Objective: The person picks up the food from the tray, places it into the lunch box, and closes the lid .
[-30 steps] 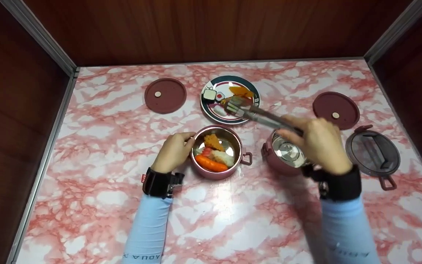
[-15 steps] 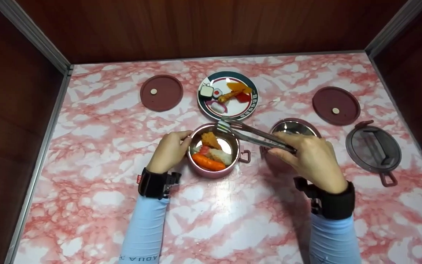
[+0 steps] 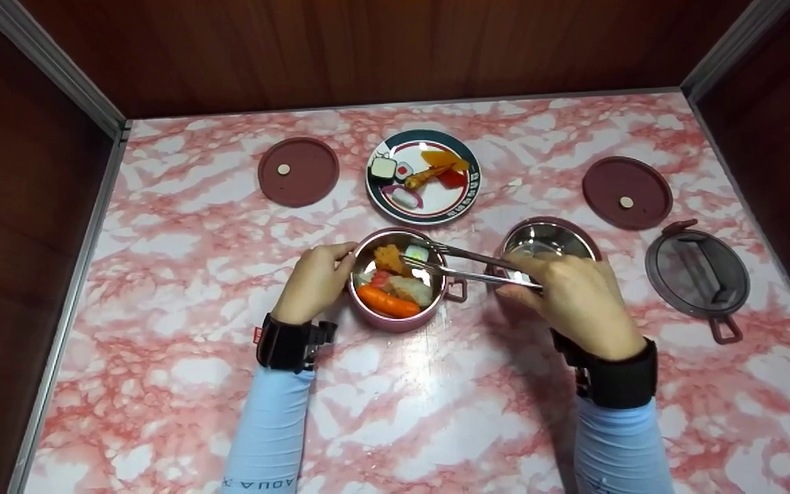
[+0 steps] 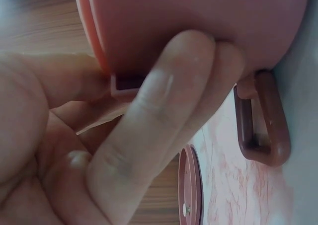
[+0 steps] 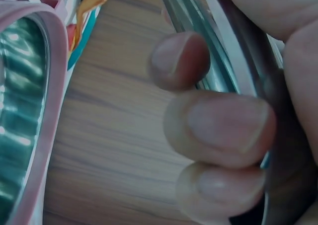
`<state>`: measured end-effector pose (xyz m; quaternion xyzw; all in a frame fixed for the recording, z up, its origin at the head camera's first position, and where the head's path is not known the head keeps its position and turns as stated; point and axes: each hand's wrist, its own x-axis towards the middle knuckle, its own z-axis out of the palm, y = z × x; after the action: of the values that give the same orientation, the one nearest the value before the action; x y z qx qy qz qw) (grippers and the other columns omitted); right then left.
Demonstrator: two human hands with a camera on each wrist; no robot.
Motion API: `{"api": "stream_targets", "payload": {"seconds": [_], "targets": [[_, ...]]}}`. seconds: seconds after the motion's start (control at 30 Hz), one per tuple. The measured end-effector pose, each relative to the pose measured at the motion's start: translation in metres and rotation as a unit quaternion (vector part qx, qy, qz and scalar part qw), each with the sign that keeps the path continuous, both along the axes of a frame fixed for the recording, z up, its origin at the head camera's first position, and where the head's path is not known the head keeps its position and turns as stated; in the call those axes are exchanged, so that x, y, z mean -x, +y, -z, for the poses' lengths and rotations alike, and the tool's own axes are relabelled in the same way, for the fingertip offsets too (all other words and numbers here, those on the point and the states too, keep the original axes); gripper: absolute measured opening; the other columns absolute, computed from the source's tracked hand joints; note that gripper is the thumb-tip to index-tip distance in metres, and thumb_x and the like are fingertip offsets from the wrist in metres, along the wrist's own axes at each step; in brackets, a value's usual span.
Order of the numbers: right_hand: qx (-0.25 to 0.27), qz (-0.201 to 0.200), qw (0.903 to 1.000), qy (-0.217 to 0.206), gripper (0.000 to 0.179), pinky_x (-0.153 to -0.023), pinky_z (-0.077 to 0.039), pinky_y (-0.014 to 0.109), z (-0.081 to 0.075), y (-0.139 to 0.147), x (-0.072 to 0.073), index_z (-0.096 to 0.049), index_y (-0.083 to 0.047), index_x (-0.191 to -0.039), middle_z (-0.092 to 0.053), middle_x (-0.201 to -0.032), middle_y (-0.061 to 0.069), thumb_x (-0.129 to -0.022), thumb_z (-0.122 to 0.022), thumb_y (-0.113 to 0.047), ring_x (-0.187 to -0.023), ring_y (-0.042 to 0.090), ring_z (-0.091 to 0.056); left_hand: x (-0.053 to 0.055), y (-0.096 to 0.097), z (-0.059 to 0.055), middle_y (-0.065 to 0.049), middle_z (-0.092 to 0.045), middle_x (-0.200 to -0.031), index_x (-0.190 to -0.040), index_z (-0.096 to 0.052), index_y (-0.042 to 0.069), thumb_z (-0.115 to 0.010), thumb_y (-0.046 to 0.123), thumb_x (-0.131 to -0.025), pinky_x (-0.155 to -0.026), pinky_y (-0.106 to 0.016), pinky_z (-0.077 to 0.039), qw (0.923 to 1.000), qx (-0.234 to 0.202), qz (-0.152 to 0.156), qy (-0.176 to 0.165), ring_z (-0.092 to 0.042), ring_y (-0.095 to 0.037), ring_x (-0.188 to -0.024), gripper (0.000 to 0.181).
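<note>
Only the head view shows the tongs (image 3: 484, 276) reaching into the pot (image 3: 398, 324).

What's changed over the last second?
The right hand brought the tongs from over the plate toward the person, lowering a white-and-green piece into the left pot; whether it's released isn't clear. The left hand still holds that pot, and the other food on the plate and the lids stayed put.
</note>
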<state>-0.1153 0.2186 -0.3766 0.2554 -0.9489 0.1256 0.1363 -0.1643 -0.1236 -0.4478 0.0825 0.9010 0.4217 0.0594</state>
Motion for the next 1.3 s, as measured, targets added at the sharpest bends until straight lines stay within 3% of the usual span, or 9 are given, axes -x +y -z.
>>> {"api": "stream_targets", "payload": {"seconds": [0.2,0.47,0.6,0.93,1.3], "targets": [[-0.023,0.014,0.9995,0.015,0.036,-0.045,-0.046,0.050,-0.003,-0.005,-0.005,-0.073,-0.020,-0.105,-0.074,-0.090,0.003,-0.077,-0.083,-0.041,-0.067,0.031,-0.068,0.001,0.000,0.001,-0.013,-0.067,-0.123,-0.128,-0.066,0.004,-0.055,0.013,-0.101,-0.090,-0.036,-0.050,1.0000,0.003,-0.001,0.001,-0.062,-0.022,-0.102,0.031],[-0.054,0.017,0.9973,0.046,0.044,-0.042,-0.048,0.048,-0.006,-0.014,-0.011,-0.073,-0.017,-0.115,-0.073,-0.092,0.008,-0.078,-0.084,-0.037,-0.061,0.032,-0.066,0.000,0.000,0.000,-0.014,-0.068,-0.120,-0.127,-0.067,0.002,-0.055,0.012,-0.100,-0.094,-0.038,-0.049,0.9998,0.010,0.003,0.015,-0.062,-0.021,-0.109,0.031],[-0.061,0.019,0.9971,0.042,0.046,-0.043,-0.048,0.048,-0.006,-0.020,-0.013,-0.073,-0.016,-0.119,-0.073,-0.091,0.011,-0.079,-0.083,-0.036,-0.059,0.032,-0.065,0.001,0.001,0.001,-0.015,-0.067,-0.121,-0.127,-0.066,0.001,-0.055,0.012,-0.101,-0.096,-0.039,-0.049,0.9997,0.011,0.003,0.019,-0.062,-0.022,-0.112,0.031],[-0.061,0.027,0.9976,0.021,0.041,-0.045,-0.050,0.051,-0.004,-0.025,-0.013,-0.073,-0.014,-0.111,-0.069,-0.081,0.009,-0.078,-0.084,-0.035,-0.060,0.032,-0.064,0.001,0.001,0.002,-0.015,-0.068,-0.120,-0.127,-0.067,0.002,-0.054,0.013,-0.101,-0.098,-0.039,-0.049,0.9996,0.011,0.007,0.025,-0.062,-0.024,-0.113,0.031],[-0.046,0.008,0.9980,0.044,0.051,-0.045,-0.050,0.049,-0.009,-0.017,-0.012,-0.072,-0.013,-0.120,-0.073,-0.097,0.011,-0.078,-0.083,-0.041,-0.067,0.032,-0.068,0.001,0.000,0.002,-0.014,-0.067,-0.122,-0.127,-0.066,0.002,-0.054,0.012,-0.101,-0.097,-0.038,-0.048,0.9998,0.009,0.004,0.016,-0.061,-0.022,-0.111,0.031]]}}
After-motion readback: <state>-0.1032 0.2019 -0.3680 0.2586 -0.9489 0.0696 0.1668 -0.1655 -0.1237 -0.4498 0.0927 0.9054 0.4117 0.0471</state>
